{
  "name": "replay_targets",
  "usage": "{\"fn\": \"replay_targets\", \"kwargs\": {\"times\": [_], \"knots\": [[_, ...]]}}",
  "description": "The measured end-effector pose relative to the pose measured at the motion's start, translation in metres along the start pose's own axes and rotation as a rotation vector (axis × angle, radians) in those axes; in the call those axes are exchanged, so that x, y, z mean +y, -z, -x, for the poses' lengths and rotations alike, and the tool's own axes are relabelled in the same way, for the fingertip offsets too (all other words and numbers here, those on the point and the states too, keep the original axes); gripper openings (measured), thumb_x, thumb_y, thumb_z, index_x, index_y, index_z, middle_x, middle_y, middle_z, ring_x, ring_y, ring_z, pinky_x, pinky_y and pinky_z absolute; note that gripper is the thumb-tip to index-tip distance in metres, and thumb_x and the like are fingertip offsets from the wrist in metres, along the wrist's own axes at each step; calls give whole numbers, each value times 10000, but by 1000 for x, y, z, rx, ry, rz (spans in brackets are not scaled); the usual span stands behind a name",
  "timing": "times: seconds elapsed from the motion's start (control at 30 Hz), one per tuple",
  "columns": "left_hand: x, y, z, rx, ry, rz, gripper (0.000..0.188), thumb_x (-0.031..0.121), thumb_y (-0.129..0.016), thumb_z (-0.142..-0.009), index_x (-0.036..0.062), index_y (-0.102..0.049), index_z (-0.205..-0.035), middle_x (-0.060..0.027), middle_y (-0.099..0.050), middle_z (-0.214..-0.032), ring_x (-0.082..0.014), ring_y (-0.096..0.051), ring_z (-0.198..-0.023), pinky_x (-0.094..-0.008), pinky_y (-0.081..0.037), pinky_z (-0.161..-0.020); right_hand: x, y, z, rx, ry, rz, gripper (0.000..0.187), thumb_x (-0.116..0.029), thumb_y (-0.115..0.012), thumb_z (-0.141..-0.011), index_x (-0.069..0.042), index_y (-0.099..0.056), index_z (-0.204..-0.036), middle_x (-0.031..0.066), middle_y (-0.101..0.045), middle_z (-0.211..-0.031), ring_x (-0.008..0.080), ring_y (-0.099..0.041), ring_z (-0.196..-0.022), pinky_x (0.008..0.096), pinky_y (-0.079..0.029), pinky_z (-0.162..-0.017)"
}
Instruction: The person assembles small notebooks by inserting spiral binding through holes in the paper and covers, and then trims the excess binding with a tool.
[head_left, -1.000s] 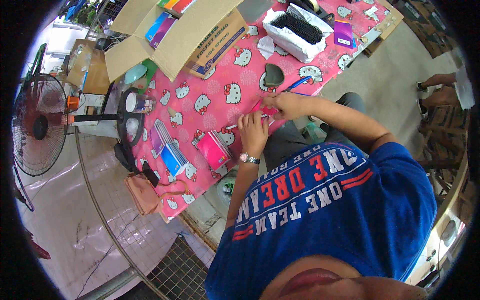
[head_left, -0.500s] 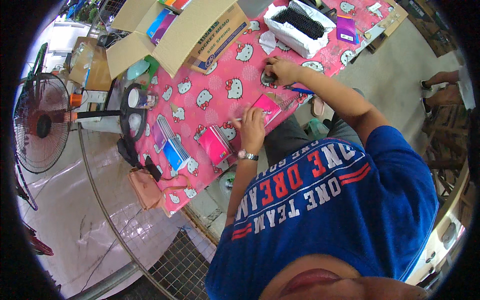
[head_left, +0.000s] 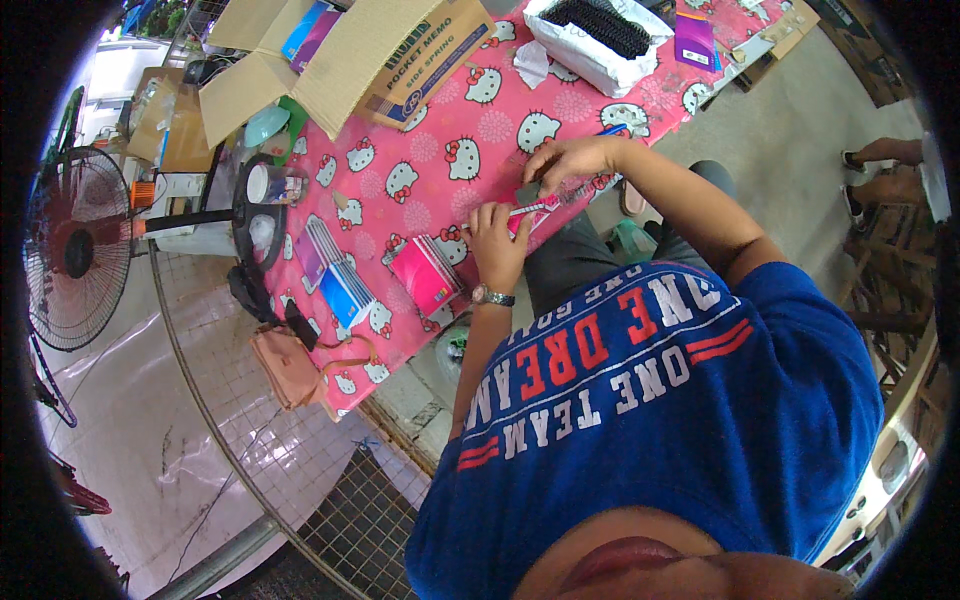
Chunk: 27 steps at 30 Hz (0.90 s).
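At the near edge of the pink cartoon-print tablecloth (head_left: 440,170) we pinch a thin pink notebook (head_left: 528,212) on edge, our left hand (head_left: 495,245) clamped low on it to steady it while our right hand (head_left: 565,160) grips its upper end, fingers closed; what they work at the spine is too small to tell. Glossy pink and blue notebooks (head_left: 385,285) lie stacked just left, and an open corrugated cardboard box (head_left: 350,60) stands well beyond

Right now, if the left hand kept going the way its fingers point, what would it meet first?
Probably the right hand, just past the pink notebook that the left hand grips. Beyond that lies bare pink tablecloth. Depth is hard to judge in the head view.
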<state>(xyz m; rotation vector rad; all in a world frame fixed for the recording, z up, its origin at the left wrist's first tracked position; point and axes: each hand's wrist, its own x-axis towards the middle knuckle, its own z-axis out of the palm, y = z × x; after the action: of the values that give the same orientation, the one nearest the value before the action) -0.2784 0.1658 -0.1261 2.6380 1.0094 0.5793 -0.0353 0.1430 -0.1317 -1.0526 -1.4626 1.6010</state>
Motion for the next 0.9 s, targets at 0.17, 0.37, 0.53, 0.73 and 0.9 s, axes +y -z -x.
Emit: {"fn": "replay_targets", "kwargs": {"times": [0.17,0.37,0.53,0.73,0.9], "knots": [[0,7,-2,-8,12,41,302,276,-722,-782,77,-617,-984,-101,-561,-1032,-308,-508,-1043,-490,-395,-886,5,5,3,-70,-21,-328,369,-188,-706,-792,-14,-640,-1111,28,-640,-1013,98,-561,-901,267,-441,-789],[-17,16,7,104,77,186,281,132,-722,-759,29,-600,-991,-135,-556,-1043,-331,-515,-1040,-448,-402,-922,-11,-3,-1,-78,-92,-144,385,-90,-713,-783,-13,-633,-1152,50,-610,-1161,159,-528,-1103,290,-364,-994],[-22,20,10,97,110,220,251,96,-702,-776,13,-591,-985,-149,-555,-1019,-340,-537,-988,-440,-425,-889,-7,-2,-7,-83,-93,41,418,-183,-744,-790,-27,-619,-1157,40,-642,-1032,82,-555,-975,268,-434,-834],[-34,14,14,64,126,246,233,115,-719,-812,16,-598,-985,-113,-562,-985,-262,-584,-871,-342,-488,-714,-6,-9,-7,-173,-70,-493,420,-173,-744,-795,-28,-609,-1165,34,-636,-1019,85,-552,-984,257,-421,-863],[-37,10,14,35,162,324,214,76,-710,-815,6,-596,-983,-109,-546,-971,-232,-597,-869,-317,-506,-704,-11,-9,-12,-145,-2,-354,374,-156,-729,-808,-22,-627,-1142,40,-631,-1062,114,-561,-1007,272,-420,-889]]}}
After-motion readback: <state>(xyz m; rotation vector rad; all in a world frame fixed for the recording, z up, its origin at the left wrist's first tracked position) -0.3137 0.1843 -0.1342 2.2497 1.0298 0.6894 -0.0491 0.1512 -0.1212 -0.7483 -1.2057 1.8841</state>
